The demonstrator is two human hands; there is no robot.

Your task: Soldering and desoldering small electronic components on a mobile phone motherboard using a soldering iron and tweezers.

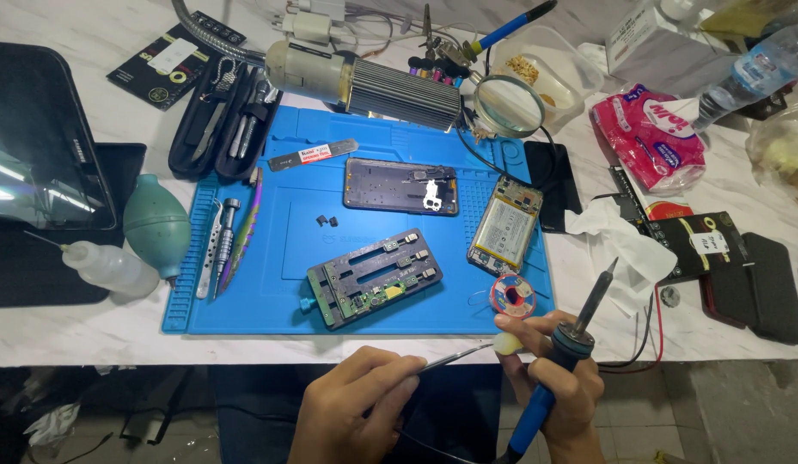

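Hands with tweezers and soldering iron at the bench edge

Both hands hang just off the near edge of the white table [38,335], in front of a blue work mat [270,292]. The left hand [351,408] is curled closed around a pair of metal tweezers [455,355], whose tips reach right to a small pale blob [507,344]. The right hand [558,387] has its fingers wrapped shut around the blue handle of a soldering iron [579,331]; the dark tip of the iron tilts up and to the right, away from the mat. The same hand pinches the pale blob between thumb and fingertip, so tweezers and blob meet just left of the iron's collar.

On the mat, a dark board holder [373,277] clamps a green circuit board, lying aslant near the middle. Just beside the right hand sits a small spool of solder wire [512,296]. Behind it lies an opened phone with its battery [504,225] showing, and next to that a phone frame [400,186]. Along the mat's left edge rest a screwdriver [223,236] and more tweezers, with a green rubber blower [156,225] and a squeeze bottle [111,266] on the table beyond. A magnifying glass [510,106] stands at the far side.
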